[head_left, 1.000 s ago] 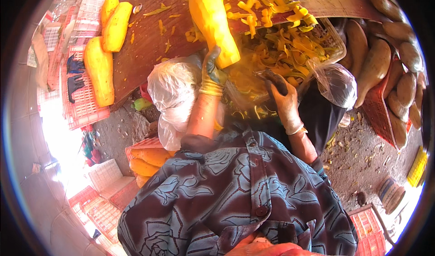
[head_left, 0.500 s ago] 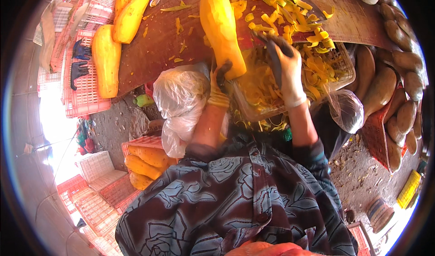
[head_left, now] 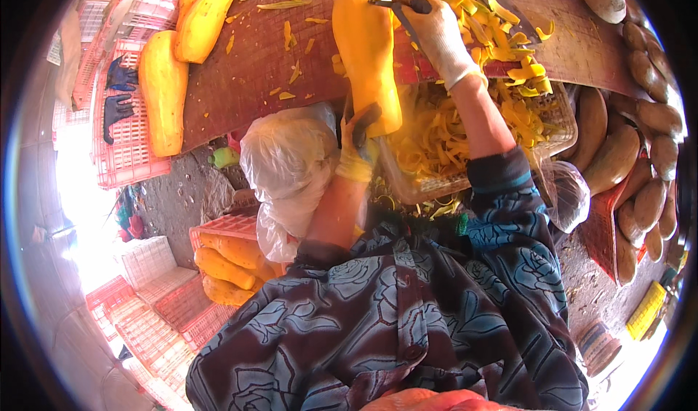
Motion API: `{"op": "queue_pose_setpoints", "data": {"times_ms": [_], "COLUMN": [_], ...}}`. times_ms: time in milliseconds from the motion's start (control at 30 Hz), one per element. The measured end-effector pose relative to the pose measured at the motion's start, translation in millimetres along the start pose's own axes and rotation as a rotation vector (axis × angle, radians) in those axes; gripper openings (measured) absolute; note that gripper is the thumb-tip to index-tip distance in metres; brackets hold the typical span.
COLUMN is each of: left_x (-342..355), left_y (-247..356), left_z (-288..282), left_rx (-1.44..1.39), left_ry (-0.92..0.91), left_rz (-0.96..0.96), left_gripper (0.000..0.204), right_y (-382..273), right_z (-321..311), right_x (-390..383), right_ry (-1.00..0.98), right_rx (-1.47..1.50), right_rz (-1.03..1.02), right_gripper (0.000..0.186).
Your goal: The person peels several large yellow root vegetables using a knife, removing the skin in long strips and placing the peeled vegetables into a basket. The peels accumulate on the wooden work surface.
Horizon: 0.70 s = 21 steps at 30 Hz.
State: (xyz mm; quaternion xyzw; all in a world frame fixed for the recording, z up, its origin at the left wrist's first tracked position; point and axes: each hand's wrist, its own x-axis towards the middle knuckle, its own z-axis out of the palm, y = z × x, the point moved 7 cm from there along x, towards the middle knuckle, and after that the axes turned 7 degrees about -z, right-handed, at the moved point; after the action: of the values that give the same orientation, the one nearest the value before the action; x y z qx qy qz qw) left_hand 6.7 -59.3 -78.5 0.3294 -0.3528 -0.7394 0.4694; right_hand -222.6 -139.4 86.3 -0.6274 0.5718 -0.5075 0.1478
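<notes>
A long yellow peeled squash point(head_left: 363, 47) stands angled over the wooden board point(head_left: 233, 84). My left hand point(head_left: 358, 142), in a dark and yellow glove, grips its lower end. My right hand point(head_left: 436, 33), in a white glove with dark fingertips, holds a dark-handled peeler point(head_left: 392, 2) against the squash's upper part. Yellow peels point(head_left: 502, 18) are strewn on the board right of the squash, and more fill a plastic crate point(head_left: 567, 127) below the board's edge. A wrapped plastic bundle point(head_left: 283, 156) lies beside my left arm.
Peeled squashes point(head_left: 160, 91) rest at the left by a pink crate point(head_left: 116, 164) with dark gloves point(head_left: 120, 105). Unpeeled squashes point(head_left: 603, 156) are heaped on the right. A crate of orange squashes point(head_left: 225, 265) stands on the floor at lower left, near stacked crates point(head_left: 153, 316). A white-wrapped bag point(head_left: 567, 207) hangs at right.
My right hand has moved up and left from over the peel crate to the squash's upper part with the peeler. The squash appears more upright, still in my left hand.
</notes>
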Motion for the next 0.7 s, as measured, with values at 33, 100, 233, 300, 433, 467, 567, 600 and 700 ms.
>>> {"op": "queue_pose_setpoints", "data": {"times_ms": [33, 100, 233, 300, 433, 467, 567, 600, 700], "left_x": [1.0, 2.6, 1.8, -1.9, -5.9, -6.1, -4.5, -4.4, -4.3], "left_y": [3.8, 10.2, 7.0, 17.4, 26.5, 27.4, 34.4, 33.0, 33.9], "left_z": [0.8, 7.0, 17.9, 28.5, 42.8, 44.1, 46.2, 43.7, 43.7], "left_rx": [0.135, 0.325, -0.003, 0.057, 0.115, 0.158, 0.319, 0.287, 0.305], "left_ry": [0.020, 0.029, 0.080, 0.059, -0.015, -0.021, 0.039, 0.089, 0.112], "left_rz": [0.042, 0.103, -0.083, -0.046, -0.095, -0.104, 0.040, 0.046, 0.126], "left_gripper": [0.044, 0.047, 0.051, 0.052, 0.053, 0.053, 0.054, 0.053, 0.051], "right_y": [-2.8, -5.6, -16.4, -14.1, -17.5, -21.4, -41.5, -48.8, -48.2], "right_z": [0.9, -0.5, 0.3, 5.5, 10.6, 10.7, -7.5, -12.7, -19.2], "right_x": [-11.3, -35.4, -74.7, -97.4, -150.0, -165.0, -212.2, -226.2, -250.4], "right_ry": [-0.037, -0.028, 0.083, 0.104, 0.076, 0.058, 0.025, -0.015, -0.072], "right_rx": [-0.012, 0.084, 0.363, 0.490, 0.653, 0.699, 0.583, 0.549, 0.527], "right_rz": [0.058, 0.213, 0.317, 0.428, 0.525, 0.538, 0.480, 0.477, 0.685], "right_gripper": [0.028, 0.025, 0.024, 0.024, 0.026, 0.027, 0.026, 0.026, 0.027]}}
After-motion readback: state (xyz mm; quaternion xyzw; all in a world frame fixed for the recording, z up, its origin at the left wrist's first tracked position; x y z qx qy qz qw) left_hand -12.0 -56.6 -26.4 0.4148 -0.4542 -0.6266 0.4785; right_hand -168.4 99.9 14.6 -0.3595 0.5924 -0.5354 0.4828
